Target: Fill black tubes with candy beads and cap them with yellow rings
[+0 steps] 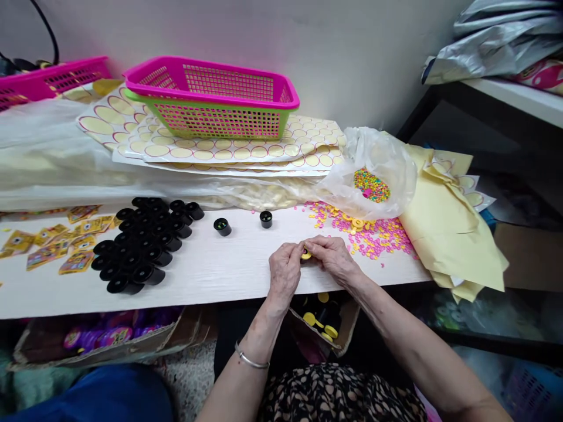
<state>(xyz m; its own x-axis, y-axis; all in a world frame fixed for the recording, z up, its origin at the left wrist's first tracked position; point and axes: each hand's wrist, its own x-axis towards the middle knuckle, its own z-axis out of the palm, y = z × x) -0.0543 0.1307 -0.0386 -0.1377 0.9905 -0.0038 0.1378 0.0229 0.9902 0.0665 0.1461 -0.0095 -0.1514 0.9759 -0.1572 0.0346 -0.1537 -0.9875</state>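
Note:
Both hands meet above the front edge of the white tabletop. Fingers of my left hand are closed on one side of a small black-and-yellow round piece, and those of my right hand pinch its other side. Fingertips cover most of the piece, so its full shape is hidden. Beyond the hands stand two separate short black cups, one nearer and one farther left. To the right lie scattered pink and yellow beads, with several yellow rings among them.
Many black cups stand grouped at left beside printed yellow packets. A pink-and-green basket rests on sticker sheets at the back. A clear bag holds colored beads. Below the table, a cardboard box contains black-and-yellow pieces.

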